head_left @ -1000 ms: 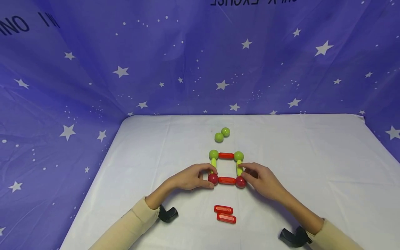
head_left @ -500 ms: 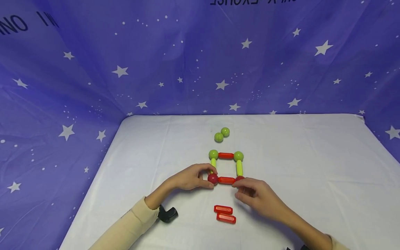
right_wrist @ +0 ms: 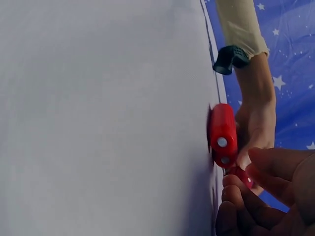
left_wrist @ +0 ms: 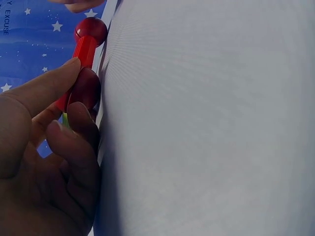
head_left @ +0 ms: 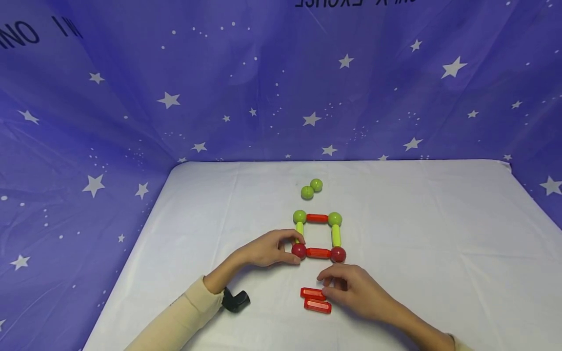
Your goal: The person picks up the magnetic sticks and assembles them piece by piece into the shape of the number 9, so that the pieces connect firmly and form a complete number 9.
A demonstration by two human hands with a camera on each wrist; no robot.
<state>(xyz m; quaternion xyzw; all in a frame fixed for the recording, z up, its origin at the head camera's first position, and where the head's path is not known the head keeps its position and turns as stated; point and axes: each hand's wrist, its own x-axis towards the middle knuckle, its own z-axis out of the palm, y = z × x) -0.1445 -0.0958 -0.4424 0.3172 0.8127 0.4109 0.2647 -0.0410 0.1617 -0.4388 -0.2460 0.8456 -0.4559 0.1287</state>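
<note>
A flat square of balls and rods lies on the white table, with two green balls (head_left: pixel 335 219) at its far corners. My left hand (head_left: pixel 269 248) holds the red ball (head_left: pixel 299 251) at its near left corner between thumb and fingers. A second red ball (head_left: pixel 338 254) forms the near right corner, and a red rod (head_left: pixel 318 253) joins the two. Yellow-green rods (head_left: pixel 336 236) make the sides. My right hand (head_left: pixel 360 292), fingers loosely bent, is beside two loose red rods (head_left: pixel 317 306), its thumb tip at the right end of the farther one. Round discs show on their ends (right_wrist: pixel 222 142).
Two loose green balls (head_left: pixel 307 192) lie beyond the square. A blue curtain with stars (head_left: pixel 281 97) hangs behind and beside the white-covered table (head_left: pixel 219 195). A black device (head_left: pixel 236 301) is strapped at the left wrist.
My right hand has left the near right corner of the square and come toward me, to the loose red rods. My left hand stays at its corner, and the square keeps its place.
</note>
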